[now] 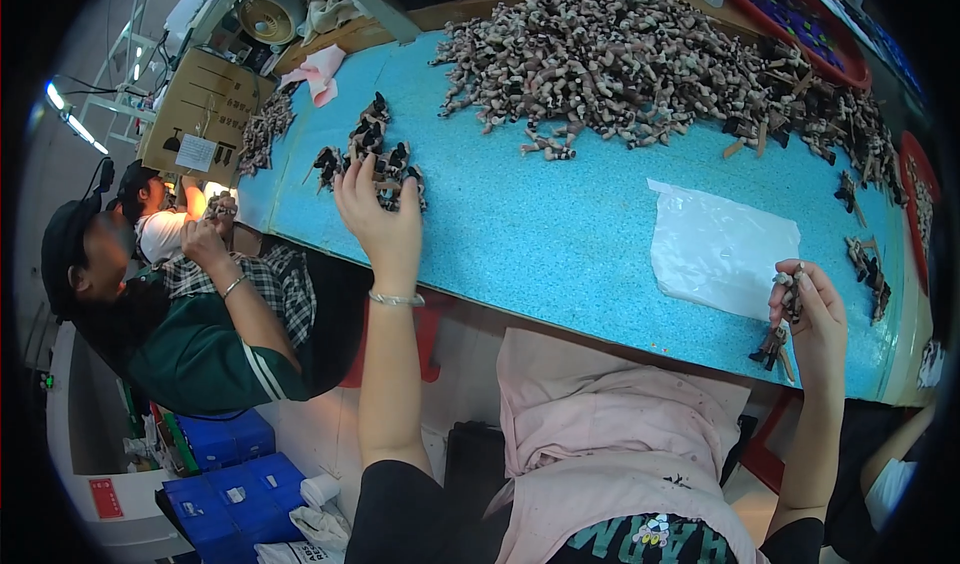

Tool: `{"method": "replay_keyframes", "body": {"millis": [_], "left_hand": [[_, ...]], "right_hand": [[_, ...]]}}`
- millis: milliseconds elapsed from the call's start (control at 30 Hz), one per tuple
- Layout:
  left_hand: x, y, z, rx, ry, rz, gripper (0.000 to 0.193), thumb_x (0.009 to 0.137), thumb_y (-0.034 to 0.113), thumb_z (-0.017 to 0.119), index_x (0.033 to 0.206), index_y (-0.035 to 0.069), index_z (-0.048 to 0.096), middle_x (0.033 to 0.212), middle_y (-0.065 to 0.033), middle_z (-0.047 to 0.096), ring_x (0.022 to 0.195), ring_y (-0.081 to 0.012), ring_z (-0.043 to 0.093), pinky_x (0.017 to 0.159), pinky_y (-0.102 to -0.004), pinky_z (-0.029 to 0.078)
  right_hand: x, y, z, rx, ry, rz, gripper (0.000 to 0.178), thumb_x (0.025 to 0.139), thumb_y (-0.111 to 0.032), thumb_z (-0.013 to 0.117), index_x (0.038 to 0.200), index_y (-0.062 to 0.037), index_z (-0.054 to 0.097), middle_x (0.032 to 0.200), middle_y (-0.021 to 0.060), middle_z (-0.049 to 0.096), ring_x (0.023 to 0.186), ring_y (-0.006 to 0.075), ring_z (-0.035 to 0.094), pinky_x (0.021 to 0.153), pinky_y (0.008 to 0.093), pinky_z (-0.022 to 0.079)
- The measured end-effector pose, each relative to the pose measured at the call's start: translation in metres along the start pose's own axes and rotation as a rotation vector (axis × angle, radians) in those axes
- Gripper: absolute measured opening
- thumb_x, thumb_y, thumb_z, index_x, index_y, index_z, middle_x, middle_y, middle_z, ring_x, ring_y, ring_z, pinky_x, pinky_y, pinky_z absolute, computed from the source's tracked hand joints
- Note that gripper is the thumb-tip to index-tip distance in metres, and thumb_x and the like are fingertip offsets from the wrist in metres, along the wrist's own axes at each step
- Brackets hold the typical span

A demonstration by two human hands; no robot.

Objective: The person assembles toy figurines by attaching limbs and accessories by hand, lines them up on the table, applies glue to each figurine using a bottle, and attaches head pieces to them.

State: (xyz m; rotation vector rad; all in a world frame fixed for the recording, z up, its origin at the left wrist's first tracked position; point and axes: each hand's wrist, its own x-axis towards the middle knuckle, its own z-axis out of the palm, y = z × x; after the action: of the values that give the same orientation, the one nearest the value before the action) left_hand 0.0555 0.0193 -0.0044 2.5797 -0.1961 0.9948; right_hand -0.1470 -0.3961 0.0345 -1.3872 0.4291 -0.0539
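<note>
Black sleeves point(400, 514), pink apron point(610, 409), pale bracelet point(397, 300)

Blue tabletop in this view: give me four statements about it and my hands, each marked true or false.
1. The right hand holds a small figure. True.
2. The left hand is on the white plastic sheet. False: it is at a small cluster of figures; the sheet lies nearer the right hand.
3. A large heap of figures covers part of the blue tabletop. True.
4. The bracelet is on the right wrist. False: it is on the left.
</note>
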Motion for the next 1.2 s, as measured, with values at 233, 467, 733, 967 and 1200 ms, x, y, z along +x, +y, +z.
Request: {"method": "replay_keyframes", "body": {"millis": [233, 467, 733, 967, 1200], "left_hand": [[-0.121, 0.197, -0.022, -0.917, -0.691, 0.445, 0.055, 0.076, 0.013, 0.068, 0.127, 0.004, 0.05, 0.132, -0.0182, 0.046, 0.124, -0.035, 0.042, 0.104, -0.0478, 0.033], [-0.151, 0.285, 0.0, -0.935, -0.657, 0.654, 0.059, 0.073, 0.016, 0.065, 0.125, -0.004, 0.045, 0.129, -0.0231, 0.044, 0.119, -0.0353, 0.045, 0.101, -0.0449, 0.035], [-0.149, 0.297, 0.011, -0.966, -0.747, 0.601, 0.044, 0.074, 0.007, 0.055, 0.115, -0.004, 0.048, 0.118, -0.0207, 0.05, 0.109, -0.0316, 0.05, 0.095, -0.0373, 0.041], [-0.133, 0.248, -0.026, -1.059, -0.919, 0.307, 0.056, 0.074, 0.009, 0.073, 0.122, -0.001, 0.046, 0.119, -0.0181, 0.052, 0.111, -0.0361, 0.052, 0.093, -0.0395, 0.044], [-0.121, 0.213, -0.049, -1.065, -1.134, 0.009, 0.056, 0.073, 0.009, 0.076, 0.121, -0.001, 0.049, 0.112, -0.017, 0.057, 0.098, -0.0289, 0.061, 0.085, -0.0346, 0.051]], "right_hand": [[0.004, 0.005, -0.016, -0.006, 0.044, -0.063, 0.027, 0.098, -0.02, 0.046, 0.113, 0.0007, 0.056, 0.08, 0.0038, 0.059, 0.068, 0.0085, 0.053, 0.063, 0.0202, 0.042], [-0.002, 0.005, -0.029, 0.074, 0.056, -0.101, 0.027, 0.098, -0.018, 0.047, 0.116, 0.001, 0.054, 0.083, 0.0059, 0.058, 0.069, 0.0097, 0.052, 0.065, 0.0207, 0.042], [-0.013, 0.007, -0.039, 0.121, 0.076, -0.094, 0.034, 0.098, -0.019, 0.045, 0.12, 0.0052, 0.053, 0.084, 0.0066, 0.059, 0.071, 0.011, 0.053, 0.068, 0.0228, 0.043], [-0.025, 0.009, -0.022, 0.045, 0.045, -0.106, 0.035, 0.095, -0.019, 0.051, 0.114, 0.0095, 0.058, 0.094, 0.0134, 0.066, 0.082, 0.0169, 0.061, 0.079, 0.0299, 0.048], [-0.049, 0.026, 0.013, -0.009, -0.168, -0.101, 0.02, 0.082, 0.002, 0.06, 0.102, 0.0042, 0.063, 0.102, 0.0118, 0.063, 0.091, 0.0178, 0.061, 0.08, 0.0299, 0.049]]}}
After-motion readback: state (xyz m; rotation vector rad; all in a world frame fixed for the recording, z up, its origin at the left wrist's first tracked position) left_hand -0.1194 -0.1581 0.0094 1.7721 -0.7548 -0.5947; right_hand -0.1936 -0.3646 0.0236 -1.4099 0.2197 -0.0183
